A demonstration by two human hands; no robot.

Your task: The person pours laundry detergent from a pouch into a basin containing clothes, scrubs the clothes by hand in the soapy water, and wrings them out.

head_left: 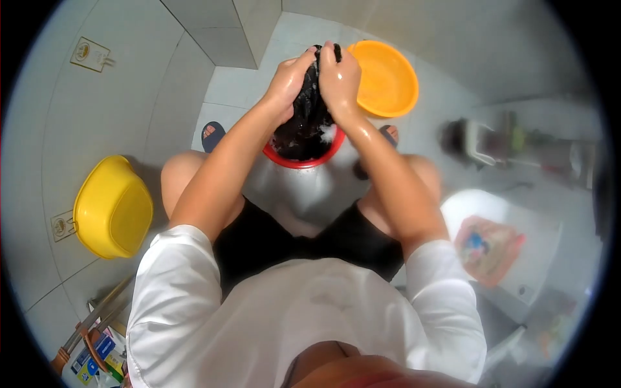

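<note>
A wet black cloth (pixel 309 107) hangs from both my hands, its lower part down in a red basin (pixel 304 163) on the floor between my feet. White suds cling to the cloth and lie at the basin's right side. My left hand (pixel 289 83) is closed round the cloth's upper left side. On the other side, my right hand (pixel 339 79) grips the top of the same cloth, close beside my left hand. The skin of both hands shines wet.
An orange basin (pixel 387 79) stands on the tiled floor beyond my right hand. On the left wall hangs a yellow basin (pixel 123 210) from a hook. At the right are a white surface with a pink bag (pixel 488 249) and a blurred shelf. Packages (pixel 94 355) sit at lower left.
</note>
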